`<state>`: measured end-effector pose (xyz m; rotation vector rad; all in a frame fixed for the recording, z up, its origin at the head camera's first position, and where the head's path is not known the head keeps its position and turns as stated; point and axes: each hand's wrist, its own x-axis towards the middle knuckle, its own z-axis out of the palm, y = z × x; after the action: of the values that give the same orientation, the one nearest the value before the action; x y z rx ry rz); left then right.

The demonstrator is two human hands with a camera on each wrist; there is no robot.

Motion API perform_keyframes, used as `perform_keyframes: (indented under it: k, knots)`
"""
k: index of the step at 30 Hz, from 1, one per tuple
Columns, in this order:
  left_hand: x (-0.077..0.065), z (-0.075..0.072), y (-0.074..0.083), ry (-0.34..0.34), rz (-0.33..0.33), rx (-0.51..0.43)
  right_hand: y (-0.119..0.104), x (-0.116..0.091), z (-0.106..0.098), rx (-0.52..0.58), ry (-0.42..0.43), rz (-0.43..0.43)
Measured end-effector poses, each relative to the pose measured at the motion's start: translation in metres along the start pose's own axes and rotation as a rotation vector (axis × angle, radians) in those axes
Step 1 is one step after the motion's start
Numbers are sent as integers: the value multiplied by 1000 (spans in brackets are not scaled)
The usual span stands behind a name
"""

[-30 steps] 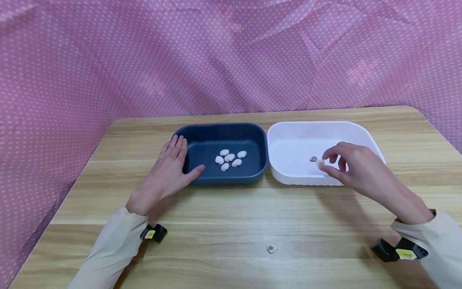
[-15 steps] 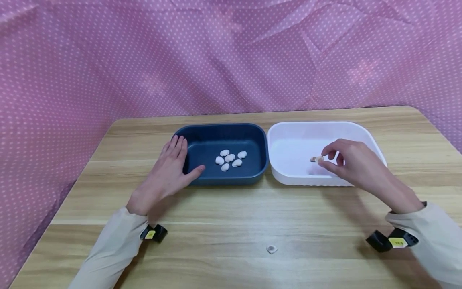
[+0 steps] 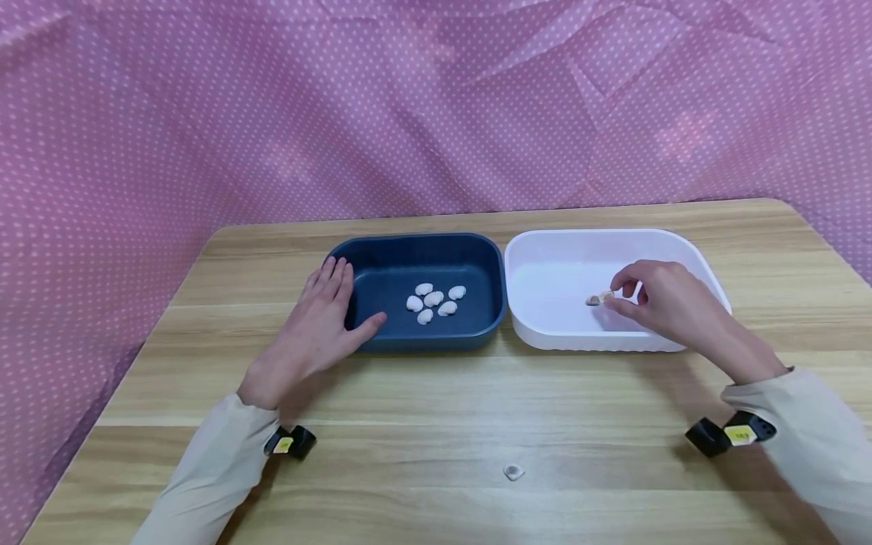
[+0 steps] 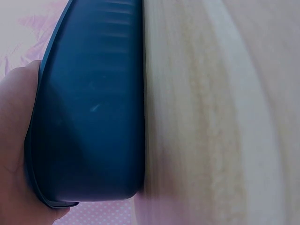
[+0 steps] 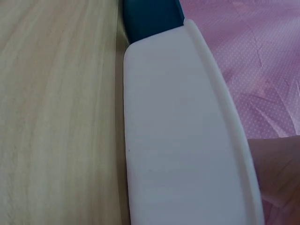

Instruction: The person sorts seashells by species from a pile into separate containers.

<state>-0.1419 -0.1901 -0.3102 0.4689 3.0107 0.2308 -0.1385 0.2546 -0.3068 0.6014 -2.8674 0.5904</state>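
In the head view, my left hand (image 3: pixel 319 322) rests on the left end of a dark blue tray (image 3: pixel 412 342), fingers straight over its rim. Several white seashells (image 3: pixel 433 298) lie inside that tray. My right hand (image 3: pixel 671 303) reaches into a white tray (image 3: pixel 545 338), thumb and forefinger pinching a pale seashell (image 3: pixel 605 296) low over the tray floor. A small brownish shell (image 3: pixel 593 300) lies right beside it. From the right wrist, the white tray's wall (image 5: pixel 183 131) hides the fingertips. The left wrist view has the blue tray's outer wall (image 4: pixel 93 112) beside the hand.
The two trays stand side by side, ends touching, on a wooden table (image 3: pixel 409 424). A lone greyish shell (image 3: pixel 514 472) lies near the table's front. Pink dotted cloth (image 3: pixel 436 113) hangs behind the table.
My right hand, with the pale shell at its fingertips, has shifted slightly, the forearm moving inward and away from me. The pale shell has come close to the brownish one. My left hand stays put.
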Motion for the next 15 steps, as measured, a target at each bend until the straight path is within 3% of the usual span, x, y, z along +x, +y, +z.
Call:
perform_keyframes:
  k: [15]
  knots:
    - [0, -1, 0, 0, 1, -5, 13, 9, 4, -28, -76, 64]
